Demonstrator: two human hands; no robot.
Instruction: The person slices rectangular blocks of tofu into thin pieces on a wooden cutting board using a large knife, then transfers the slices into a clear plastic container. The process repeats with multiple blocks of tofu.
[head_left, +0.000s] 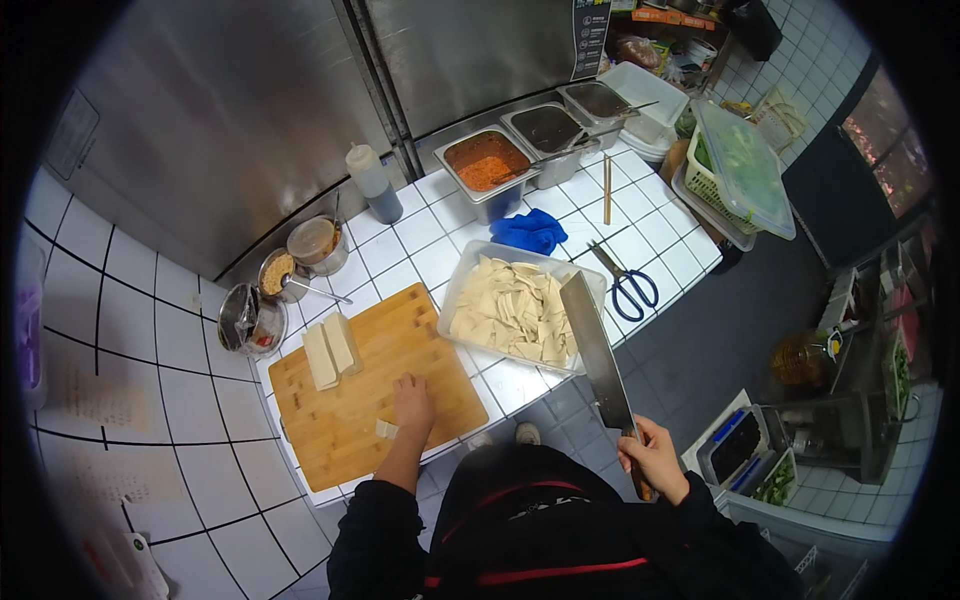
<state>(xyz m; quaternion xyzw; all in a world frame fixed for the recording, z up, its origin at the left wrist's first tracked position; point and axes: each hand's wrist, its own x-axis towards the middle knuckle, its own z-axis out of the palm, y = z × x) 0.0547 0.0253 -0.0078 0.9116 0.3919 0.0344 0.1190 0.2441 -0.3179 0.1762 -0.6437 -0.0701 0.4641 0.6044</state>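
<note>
My right hand (654, 459) grips the wooden handle of a large kitchen knife (596, 337). Its broad steel blade is raised and overlaps the right edge of a translucent plastic tub (466, 264). Thin pale slices, apparently of tofu (514, 311), fill that tub. My left hand (414, 403) is down on a bamboo cutting board (401, 322), fingertips pointing away from me; whether anything is under them is hidden. Beside its wrist lies a small pale piece (386, 429). Two long pale blocks, apparently tofu (331, 351), lie side by side on the board's far left part.
Behind the tub are a blue cloth (529, 231) and a steel pan of red sauce (484, 161). Scissors (630, 285) and chopsticks (607, 190) lie to the right. A squeeze bottle (373, 184) and a lidded jar (319, 244) stand along the back, by a steel panel (247, 112).
</note>
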